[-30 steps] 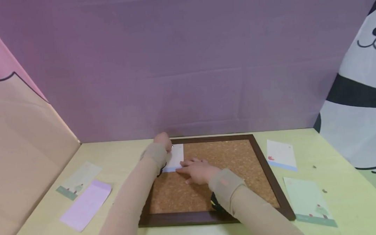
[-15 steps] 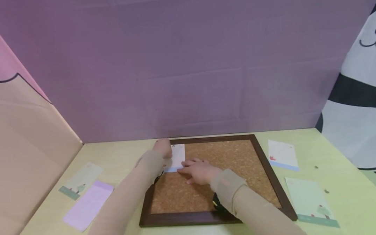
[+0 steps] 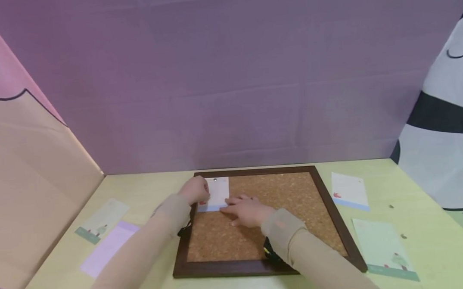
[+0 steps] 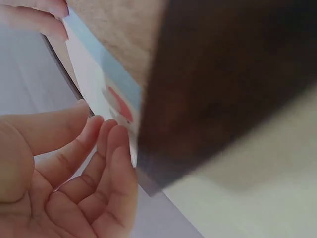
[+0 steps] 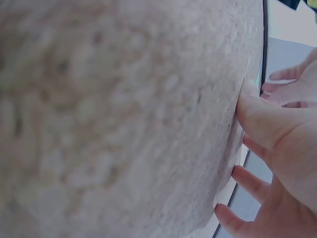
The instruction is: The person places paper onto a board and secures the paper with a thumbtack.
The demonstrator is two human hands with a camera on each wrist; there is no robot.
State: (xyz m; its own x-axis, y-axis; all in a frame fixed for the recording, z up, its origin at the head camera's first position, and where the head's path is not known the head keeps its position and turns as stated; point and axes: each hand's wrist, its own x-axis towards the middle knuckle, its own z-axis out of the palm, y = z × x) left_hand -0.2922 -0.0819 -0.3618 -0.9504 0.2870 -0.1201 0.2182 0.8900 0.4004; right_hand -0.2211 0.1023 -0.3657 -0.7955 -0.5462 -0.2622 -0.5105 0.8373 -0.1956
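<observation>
A white note card (image 3: 217,193) with a blue bottom strip lies in the upper left corner of a framed cork board (image 3: 274,241). Near its top edge sits a small metal thumbtack (image 3: 215,179). My left hand (image 3: 195,190) is over the board's left edge beside the card, fingers loosely bent and nothing held. In the left wrist view, the thumb and fingertips of that hand (image 4: 84,168) are close to the card's red print. With fingers spread, my right hand (image 3: 247,210) rests on the cork, fingertips at the card's lower right corner.
On the table to the left lie a pale card (image 3: 103,220) with a green strip and a purple paper (image 3: 109,249). At the right are another white card (image 3: 349,190), a green card (image 3: 383,243) and two small thumbtacks, one tack (image 3: 391,206) behind the other (image 3: 404,236).
My left hand has drawn back to the left and toward me, uncovering more of the card and the thumbtack at its top. The right hand stays in place on the board.
</observation>
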